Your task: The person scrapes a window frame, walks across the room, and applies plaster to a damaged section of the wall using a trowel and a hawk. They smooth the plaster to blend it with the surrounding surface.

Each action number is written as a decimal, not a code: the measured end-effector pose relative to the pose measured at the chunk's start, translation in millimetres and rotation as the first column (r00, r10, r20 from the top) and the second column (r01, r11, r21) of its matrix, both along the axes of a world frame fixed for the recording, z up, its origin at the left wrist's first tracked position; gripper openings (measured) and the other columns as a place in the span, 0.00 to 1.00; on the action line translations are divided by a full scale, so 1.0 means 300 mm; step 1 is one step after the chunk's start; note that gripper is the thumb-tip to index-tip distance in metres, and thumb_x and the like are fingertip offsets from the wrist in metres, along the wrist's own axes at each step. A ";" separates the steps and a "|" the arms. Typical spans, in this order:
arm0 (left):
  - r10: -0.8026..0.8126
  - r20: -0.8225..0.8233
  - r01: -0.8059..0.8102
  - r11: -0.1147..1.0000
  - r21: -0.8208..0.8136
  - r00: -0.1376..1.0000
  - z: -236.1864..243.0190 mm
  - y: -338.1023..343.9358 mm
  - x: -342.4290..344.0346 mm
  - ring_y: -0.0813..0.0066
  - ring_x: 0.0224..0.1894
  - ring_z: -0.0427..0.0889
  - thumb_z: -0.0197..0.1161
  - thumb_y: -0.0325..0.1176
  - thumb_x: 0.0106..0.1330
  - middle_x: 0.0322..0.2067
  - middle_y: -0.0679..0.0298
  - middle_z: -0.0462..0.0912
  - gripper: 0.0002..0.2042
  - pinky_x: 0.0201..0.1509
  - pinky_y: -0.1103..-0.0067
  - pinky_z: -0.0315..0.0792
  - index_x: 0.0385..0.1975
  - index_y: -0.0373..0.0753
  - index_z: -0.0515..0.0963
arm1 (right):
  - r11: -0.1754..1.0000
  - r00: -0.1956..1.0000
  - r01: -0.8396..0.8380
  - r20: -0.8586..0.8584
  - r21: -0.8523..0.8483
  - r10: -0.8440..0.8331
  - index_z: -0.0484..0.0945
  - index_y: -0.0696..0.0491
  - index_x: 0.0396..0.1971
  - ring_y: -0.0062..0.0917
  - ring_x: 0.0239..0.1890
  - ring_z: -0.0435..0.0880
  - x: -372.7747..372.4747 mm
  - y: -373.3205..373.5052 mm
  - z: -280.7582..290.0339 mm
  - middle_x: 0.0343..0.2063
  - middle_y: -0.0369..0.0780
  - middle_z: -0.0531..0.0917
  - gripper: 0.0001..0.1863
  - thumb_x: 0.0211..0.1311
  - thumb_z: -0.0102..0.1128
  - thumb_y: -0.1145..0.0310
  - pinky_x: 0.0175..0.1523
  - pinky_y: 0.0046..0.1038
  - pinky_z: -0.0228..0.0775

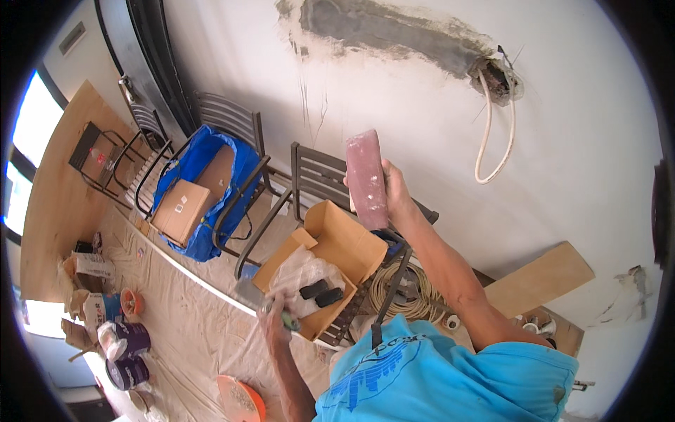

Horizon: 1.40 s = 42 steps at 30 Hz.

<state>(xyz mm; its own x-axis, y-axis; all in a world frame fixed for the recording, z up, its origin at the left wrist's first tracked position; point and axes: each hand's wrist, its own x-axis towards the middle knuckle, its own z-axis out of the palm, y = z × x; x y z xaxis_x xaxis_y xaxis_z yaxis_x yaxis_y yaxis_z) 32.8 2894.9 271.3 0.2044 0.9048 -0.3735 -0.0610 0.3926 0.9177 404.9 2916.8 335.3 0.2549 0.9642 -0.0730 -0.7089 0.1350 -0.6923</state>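
My right hand (396, 188) is raised in front of the white wall, closed round a dusty reddish sanding block (367, 181) with white specks on its face. Lower down, my left hand (274, 325) grips a putty knife (250, 292) with a grey blade; a bit of green handle shows past the fingers. Beside that hand, an open cardboard box (351, 239) rests on a dark metal chair (320, 172). Inside it lie a clear plastic bag (295, 271) and black pieces (328, 297). On the wall, a grey plaster patch (380, 32) runs to a rough hole (498, 79).
A white cable (484, 158) loops out of the hole. Another chair carries a blue bag (242, 165) with cartons. Coiled cable (394, 292) and a leaning board (541, 281) are low at right. Buckets (126, 373) and an orange tub (241, 401) stand on the floor sheeting (190, 323).
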 end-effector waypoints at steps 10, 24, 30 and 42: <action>-0.231 0.568 0.331 0.940 -0.078 0.790 0.094 0.104 0.349 0.66 0.51 0.82 0.62 0.41 0.72 0.55 0.55 0.78 0.30 0.55 0.69 0.79 0.68 0.31 0.63 | 0.966 0.890 -0.249 -0.409 -0.067 0.201 0.70 0.61 0.59 0.38 0.50 0.85 -0.203 -0.089 -0.147 0.50 0.53 0.81 0.22 0.76 0.40 0.62 0.54 0.40 0.83; -0.216 0.290 0.260 0.958 -0.119 0.932 0.013 -0.013 0.380 0.73 0.41 0.82 0.65 0.32 0.66 0.42 0.63 0.81 0.15 0.45 0.75 0.77 0.49 0.34 0.75 | 0.949 -0.101 0.244 0.978 0.200 -0.180 0.79 0.62 0.53 0.29 0.37 0.81 -0.331 -0.161 -0.025 0.34 0.43 0.81 0.23 0.54 0.58 0.78 0.43 0.29 0.74; -0.261 -0.028 0.259 0.927 0.271 0.965 -0.002 -0.031 0.396 0.71 0.42 0.79 0.61 0.32 0.65 0.40 0.60 0.81 0.14 0.48 0.73 0.74 0.48 0.35 0.75 | 0.992 0.102 0.123 0.994 -0.041 0.029 0.74 0.59 0.60 0.34 0.35 0.85 -0.428 -0.183 -0.003 0.36 0.46 0.83 0.31 0.53 0.66 0.72 0.42 0.32 0.77; -0.430 -0.098 0.441 0.886 0.142 0.897 -0.077 -0.115 0.363 0.68 0.48 0.77 0.62 0.36 0.67 0.46 0.57 0.79 0.17 0.54 0.72 0.71 0.50 0.33 0.73 | 0.970 -0.074 0.216 0.989 -0.111 0.129 0.69 0.59 0.63 0.44 0.44 0.87 -0.494 -0.256 -0.046 0.42 0.54 0.85 0.36 0.52 0.68 0.69 0.47 0.37 0.80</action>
